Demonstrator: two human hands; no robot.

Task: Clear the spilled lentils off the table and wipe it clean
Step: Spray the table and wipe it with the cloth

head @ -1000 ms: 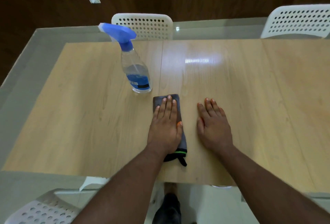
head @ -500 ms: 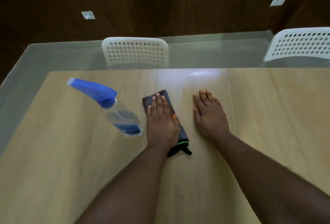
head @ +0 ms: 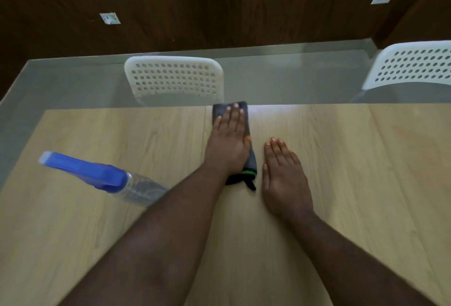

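Wide wooden worktop (head: 341,183) under both hands. Beyond the left grip's fingertips stands a white perforated chair (head: 174,78), a second chair (head: 412,66) far off to the right. Left of the left forearm, a blue-headed spray bottle (head: 102,178), blurred. Left grip (head: 229,142) lies flat, fingers straight, pressing the grey cloth (head: 251,159) at the worktop's far edge. Right grip (head: 285,181), just beside the cloth, lies flat, palm down, holding nothing.

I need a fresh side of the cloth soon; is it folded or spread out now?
Folded. The cloth is a narrow, thick strip under the flat left hand, barely wider than the palm.
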